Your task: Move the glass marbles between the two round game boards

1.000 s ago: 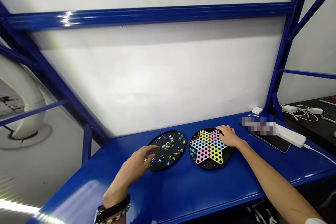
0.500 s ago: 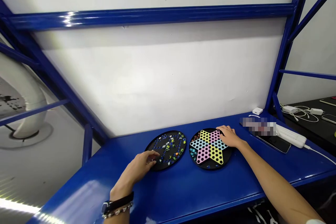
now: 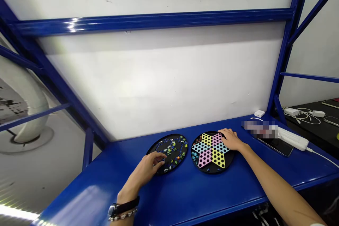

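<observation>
Two round black trays lie side by side. In the left tray (image 3: 173,154) are many glass marbles, some lined up in a pattern. My left hand (image 3: 149,166) hovers over its near left part, thumb and index finger curved with their tips slightly apart among the marbles; no held marble can be made out. The Chinese checkers board (image 3: 211,149), a star of yellow, pink and blue points with black holes, fills the other tray. Blue and reddish marbles show around the star. My right hand (image 3: 230,140) grips its upper right side, the fingertips partly hidden.
Both trays rest on a blue metal table (image 3: 185,190) against a white wall. At right lie a phone (image 3: 277,146), a white power strip (image 3: 293,138) with a cable, and a small white case (image 3: 259,113). Blue frame bars (image 3: 159,23) cross the wall.
My left hand has moved slightly right, farther over the marble tray. The right hand stays at the board. The view has shifted slightly.
</observation>
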